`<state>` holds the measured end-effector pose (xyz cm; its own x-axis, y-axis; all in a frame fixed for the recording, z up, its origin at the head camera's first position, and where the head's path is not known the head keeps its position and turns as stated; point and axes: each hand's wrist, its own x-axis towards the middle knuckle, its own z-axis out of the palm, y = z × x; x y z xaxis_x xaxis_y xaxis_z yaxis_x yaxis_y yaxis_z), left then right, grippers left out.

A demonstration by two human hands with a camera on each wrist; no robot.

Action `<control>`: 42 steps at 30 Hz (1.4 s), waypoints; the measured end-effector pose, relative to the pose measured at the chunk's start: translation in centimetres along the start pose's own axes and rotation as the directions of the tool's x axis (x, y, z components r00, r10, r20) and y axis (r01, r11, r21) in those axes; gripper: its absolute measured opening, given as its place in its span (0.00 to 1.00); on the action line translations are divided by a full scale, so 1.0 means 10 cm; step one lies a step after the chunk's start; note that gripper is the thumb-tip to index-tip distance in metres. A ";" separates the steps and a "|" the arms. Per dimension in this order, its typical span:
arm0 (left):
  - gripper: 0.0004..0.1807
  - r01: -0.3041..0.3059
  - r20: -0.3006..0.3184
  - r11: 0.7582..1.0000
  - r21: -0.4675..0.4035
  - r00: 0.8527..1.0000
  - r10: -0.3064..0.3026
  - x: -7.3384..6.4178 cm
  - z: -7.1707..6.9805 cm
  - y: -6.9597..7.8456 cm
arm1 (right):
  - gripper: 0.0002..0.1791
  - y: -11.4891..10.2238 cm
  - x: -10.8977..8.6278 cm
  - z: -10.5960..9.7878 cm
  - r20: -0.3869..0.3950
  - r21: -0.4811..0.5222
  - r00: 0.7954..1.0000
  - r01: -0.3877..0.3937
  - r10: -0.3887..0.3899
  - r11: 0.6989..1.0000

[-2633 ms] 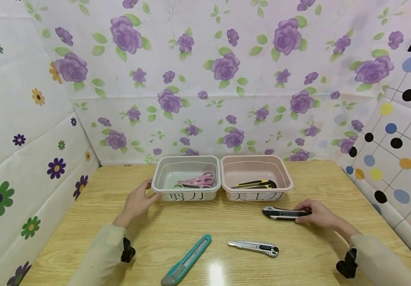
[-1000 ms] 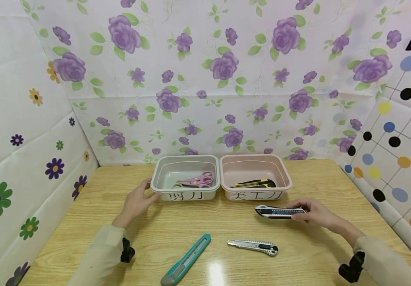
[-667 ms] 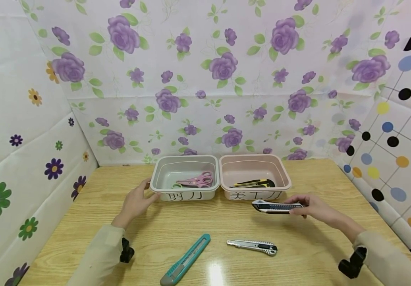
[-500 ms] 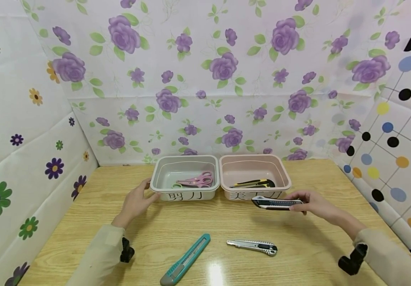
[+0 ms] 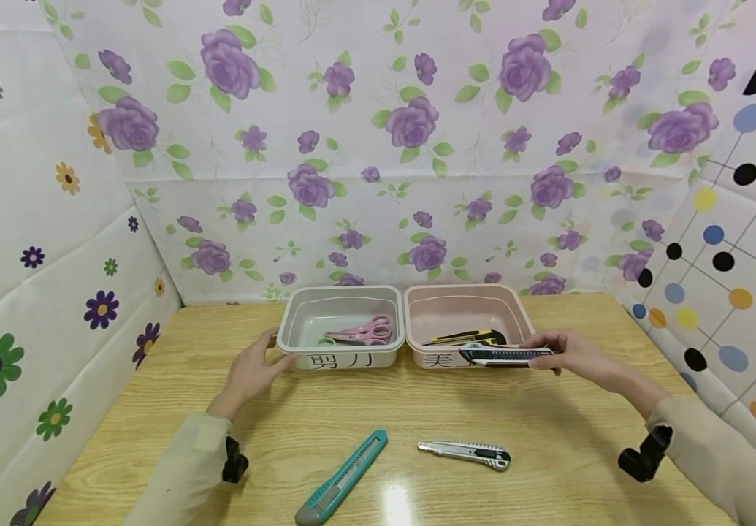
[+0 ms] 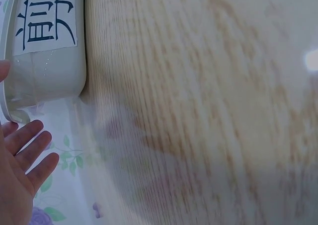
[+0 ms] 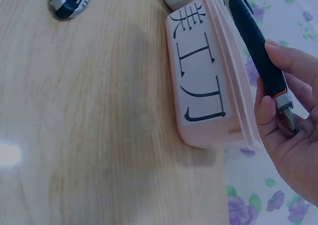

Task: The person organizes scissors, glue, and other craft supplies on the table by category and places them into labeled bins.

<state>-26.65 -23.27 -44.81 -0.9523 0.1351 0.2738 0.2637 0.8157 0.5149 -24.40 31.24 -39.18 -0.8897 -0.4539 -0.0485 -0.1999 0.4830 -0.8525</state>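
Observation:
My right hand (image 5: 575, 358) pinches a black and white utility knife (image 5: 499, 356) by one end, level and in front of the pink bin's (image 5: 459, 289) front rim. In the right wrist view, thumb and fingers close around the knife's dark body (image 7: 254, 48), beside that bin's labelled wall (image 7: 198, 66). My left hand (image 5: 254, 372) touches the left front corner of the grey bin (image 5: 345, 291). Its fingers look relaxed and nearly straight in the left wrist view, close to the bin's end. Yellow and black utility knives (image 5: 472, 337) lie inside the pink bin.
The grey bin holds pink scissors (image 5: 371, 332) and a green-handled item (image 5: 327, 341). Nearer on the wooden table (image 5: 272, 453) lie a teal utility knife (image 5: 345, 478) and a silver utility knife (image 5: 466, 454). Flowered cloth (image 5: 351, 183) backs the table.
My right hand has lifted the black and white utility knife off the table and brought it up and leftward to the pink bin's front rim. The left hand has stayed at the grey bin.

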 end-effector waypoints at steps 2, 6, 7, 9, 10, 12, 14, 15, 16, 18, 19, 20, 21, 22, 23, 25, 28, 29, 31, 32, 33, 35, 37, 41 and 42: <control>0.38 0.003 0.003 1.000 0.000 1.000 -0.003 0.00 0.00 0.00 | 0.20 -0.04 0.03 -0.03 0.002 0.006 1.000 0.007 -0.007 1.000; 0.39 0.008 0.006 1.000 0.001 1.000 -0.008 0.00 -0.01 0.00 | 0.21 -0.11 0.10 -0.08 -0.002 0.009 1.000 0.008 -0.008 1.000; 0.39 0.008 0.007 1.000 0.000 1.000 -0.008 0.00 -0.01 0.00 | 0.21 -0.11 0.12 -0.10 -0.006 0.005 1.000 0.002 -0.002 1.000; 0.40 0.009 0.008 1.000 0.001 1.000 -0.009 0.00 -0.01 -0.01 | 0.22 -0.12 0.16 -0.13 -0.014 0.004 1.000 -0.010 0.010 1.000; 0.40 0.010 0.009 1.000 0.001 1.000 -0.010 0.00 -0.01 -0.01 | 0.22 -0.12 0.18 -0.15 -0.018 0.004 1.000 -0.009 0.009 1.000; 0.40 0.010 0.010 1.000 0.001 1.000 -0.010 0.00 0.00 -0.02 | 0.23 -0.12 0.21 -0.17 -0.027 0.004 1.000 -0.013 0.013 1.000; 0.40 0.008 0.010 1.000 0.001 1.000 -0.008 0.01 0.00 -0.02 | 0.23 -0.12 0.24 -0.19 -0.037 0.003 0.999 -0.015 0.015 1.000; 0.40 0.006 0.009 1.000 -0.001 1.000 -0.006 0.00 0.00 -0.02 | 0.23 -0.12 0.25 -0.20 -0.041 -0.001 0.999 -0.016 0.016 1.000; 0.40 0.003 0.006 1.000 -0.002 1.000 -0.003 0.00 0.00 -0.01 | 0.23 -0.12 0.26 -0.21 -0.045 -0.003 0.999 -0.015 0.015 1.000; 0.40 -0.016 -0.002 1.000 -0.002 1.000 0.016 0.00 -0.01 0.00 | 0.22 -0.13 0.29 -0.22 -0.051 -0.009 0.999 -0.016 0.016 1.000; 0.41 -0.024 -0.007 1.000 -0.003 1.000 0.024 0.00 -0.01 0.00 | 0.22 -0.13 0.30 -0.22 -0.054 -0.013 0.998 -0.013 0.012 1.000; 0.40 -0.037 -0.021 0.999 0.005 0.999 0.037 0.00 -0.01 0.01 | 0.22 -0.14 0.31 -0.23 -0.057 -0.017 0.998 -0.011 0.010 1.000; 0.41 -0.046 -0.027 0.999 0.005 0.999 0.046 0.00 -0.01 0.01 | 0.22 -0.15 0.32 -0.23 -0.061 -0.027 0.998 -0.005 0.003 1.000; 0.41 -0.052 -0.032 0.999 0.006 0.998 0.052 0.00 0.00 0.01 | 0.22 -0.15 0.33 -0.23 -0.062 -0.035 0.998 0.002 -0.004 0.999; 0.41 -0.058 -0.036 0.998 0.007 0.998 0.058 0.00 0.00 0.02 | 0.21 -0.16 0.34 -0.23 -0.064 -0.045 0.998 0.007 -0.010 0.999; 0.41 -0.045 -0.035 0.999 0.002 0.998 0.045 0.00 0.00 0.01 | 0.21 -0.18 0.37 -0.23 -0.067 -0.064 0.998 0.010 -0.014 0.998; 0.40 -0.019 -0.015 1.000 -0.007 1.000 0.019 0.01 0.01 -0.01 | 0.21 -0.21 0.41 -0.23 -0.070 -0.081 0.997 0.005 -0.011 0.997; 0.40 -0.013 -0.010 1.000 -0.006 1.000 0.013 0.01 0.01 -0.02 | 0.21 -0.21 0.42 -0.23 -0.071 -0.086 0.997 0.004 -0.010 0.996; 0.39 -0.002 0.001 1.000 -0.003 1.000 0.002 0.01 0.01 -0.03 | 0.22 -0.22 0.45 -0.24 -0.074 -0.091 0.997 0.000 -0.007 0.996; 0.39 0.001 0.004 1.000 0.000 1.000 -0.001 0.00 0.01 -0.03 | 0.22 -0.22 0.46 -0.24 -0.077 -0.094 0.997 0.001 -0.008 0.996; 0.38 0.002 0.006 1.000 0.002 1.000 -0.002 0.00 0.01 -0.03 | 0.22 -0.22 0.47 -0.24 -0.079 -0.098 0.997 0.000 -0.008 0.995; 0.39 0.006 0.007 1.000 0.000 1.000 -0.006 0.00 0.00 -0.01 | 0.21 -0.22 0.49 -0.24 -0.080 -0.102 0.997 -0.005 -0.004 0.995; 0.39 0.003 0.006 1.000 0.000 1.000 -0.003 -0.01 -0.01 0.01 | 0.21 -0.21 0.51 -0.24 -0.082 -0.099 0.997 -0.009 0.001 0.995; 0.39 -0.002 0.005 1.000 -0.006 1.000 0.002 -0.01 -0.02 0.02 | 0.22 -0.21 0.55 -0.22 -0.068 -0.069 0.998 0.003 -0.007 0.998; 0.39 -0.002 0.005 1.000 -0.005 1.000 0.002 -0.01 -0.02 0.02 | 0.23 -0.22 0.56 -0.21 -0.064 -0.059 0.998 0.005 -0.009 0.998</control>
<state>-26.45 -23.24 -44.54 -0.9524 0.1397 0.2711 0.2666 0.8127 0.5181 -29.81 29.26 -36.51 -0.9123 -0.4095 -0.0076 -0.2286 0.5243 -0.8203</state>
